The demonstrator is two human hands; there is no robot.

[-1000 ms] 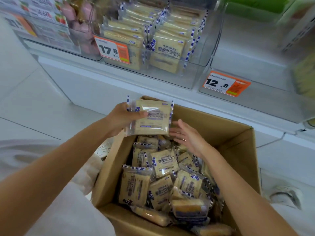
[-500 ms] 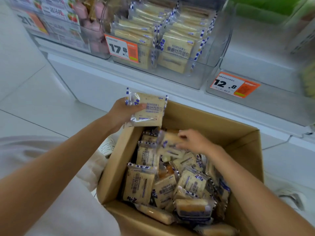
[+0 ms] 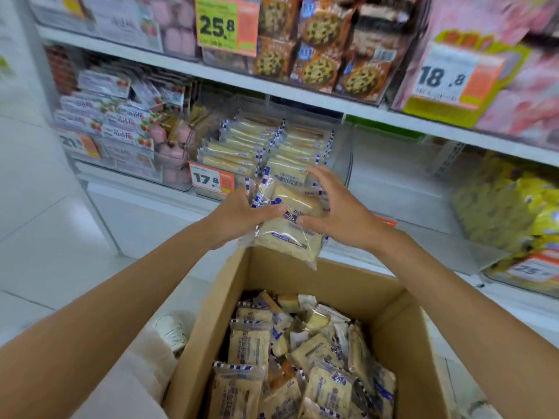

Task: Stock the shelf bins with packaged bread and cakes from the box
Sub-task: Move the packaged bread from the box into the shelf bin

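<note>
An open cardboard box stands on the floor, holding several clear-wrapped bread packets with blue checked edges. Above its far edge my left hand and my right hand together hold two such bread packets, stacked one over the other. My left hand grips their left side; my right hand's fingers curl over the top and right side. Just behind the hands, the clear shelf bin with the 17.8 price tag holds rows of the same bread.
A clear bin to the right looks bare. Pink strawberry cake packs fill the bin on the left, yellow packs the bin at far right. Cookie packs sit on the shelf above. A white shoe rests beside the box.
My right hand picked a second packet out of the box and brought it up to the one in my left hand. Both hands rose toward the 17.8 bin, and my view tilted upward.
</note>
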